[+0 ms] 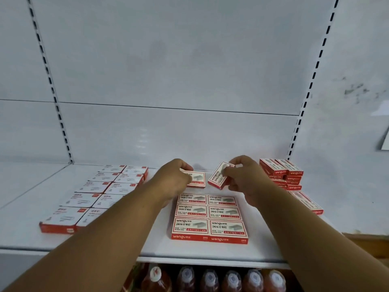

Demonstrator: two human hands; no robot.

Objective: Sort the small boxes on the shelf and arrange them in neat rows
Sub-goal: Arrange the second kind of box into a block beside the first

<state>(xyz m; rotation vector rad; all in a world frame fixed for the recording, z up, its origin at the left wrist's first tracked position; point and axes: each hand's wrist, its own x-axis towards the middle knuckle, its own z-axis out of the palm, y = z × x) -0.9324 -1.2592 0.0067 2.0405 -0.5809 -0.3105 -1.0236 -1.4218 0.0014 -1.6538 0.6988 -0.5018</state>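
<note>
Right hand (242,175) pinches a small box (220,175), tilted up above the shelf (147,245). Left hand (174,178) holds down another box (196,179) lying flat at the back of the neat block of boxes (210,218). If the tilted box comes down crooked, it could bump the row and push it out of line. It could also slip and fall.

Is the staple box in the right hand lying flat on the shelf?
No, the right hand holds the staple box tilted, its far end raised off the shelf.
</note>
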